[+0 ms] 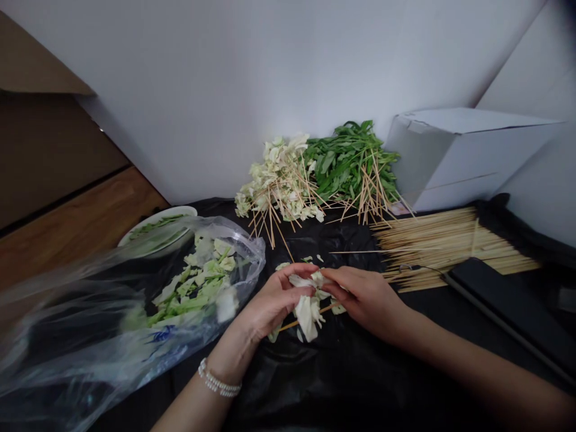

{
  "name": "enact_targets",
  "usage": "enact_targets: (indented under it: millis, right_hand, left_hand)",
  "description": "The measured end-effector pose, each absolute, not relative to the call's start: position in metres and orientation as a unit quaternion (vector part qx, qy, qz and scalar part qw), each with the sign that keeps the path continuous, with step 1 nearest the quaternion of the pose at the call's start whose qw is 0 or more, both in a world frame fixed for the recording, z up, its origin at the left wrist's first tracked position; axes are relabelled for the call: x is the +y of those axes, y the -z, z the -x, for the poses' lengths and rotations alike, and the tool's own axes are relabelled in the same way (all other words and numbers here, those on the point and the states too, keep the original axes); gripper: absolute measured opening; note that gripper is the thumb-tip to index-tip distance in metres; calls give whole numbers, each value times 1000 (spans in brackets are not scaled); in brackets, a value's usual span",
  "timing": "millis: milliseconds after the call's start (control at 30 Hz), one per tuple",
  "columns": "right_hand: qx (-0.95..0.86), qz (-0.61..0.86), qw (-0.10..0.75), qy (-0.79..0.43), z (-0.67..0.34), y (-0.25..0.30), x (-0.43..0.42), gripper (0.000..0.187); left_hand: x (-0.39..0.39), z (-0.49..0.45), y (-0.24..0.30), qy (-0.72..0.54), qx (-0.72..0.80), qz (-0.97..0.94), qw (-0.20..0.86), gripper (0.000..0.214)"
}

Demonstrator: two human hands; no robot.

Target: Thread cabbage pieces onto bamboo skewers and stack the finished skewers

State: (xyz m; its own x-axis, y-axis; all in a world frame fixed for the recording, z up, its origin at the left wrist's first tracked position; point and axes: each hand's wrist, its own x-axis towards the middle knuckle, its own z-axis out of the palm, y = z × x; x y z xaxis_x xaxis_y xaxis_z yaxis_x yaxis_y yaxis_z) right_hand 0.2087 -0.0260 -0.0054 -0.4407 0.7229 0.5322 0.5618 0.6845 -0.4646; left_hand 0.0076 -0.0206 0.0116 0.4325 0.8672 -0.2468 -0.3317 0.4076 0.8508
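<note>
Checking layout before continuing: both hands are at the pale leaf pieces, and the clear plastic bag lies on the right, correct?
Not quite: the head view shows the clear plastic bag on the left. The left hand and right hand are at the pale leaf pieces.

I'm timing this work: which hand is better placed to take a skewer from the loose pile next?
Probably the right hand: the wooden skewers lie on its side, close by. The left hand is farther from them, nearer the plastic bag.
</note>
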Motion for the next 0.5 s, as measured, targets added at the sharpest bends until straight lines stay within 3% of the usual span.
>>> enact_targets:
  millis: [200,500]
  right_hand:
    - [-830,402,342,-178,-208,2,-25,20]
    - [-798,473,367,-66,-219,-13,-21,32]
  left_hand:
    - [-21,-12,-3,-410,430,-442,673,31]
    - [-7,3,-15,-555,446,-341,613,36]
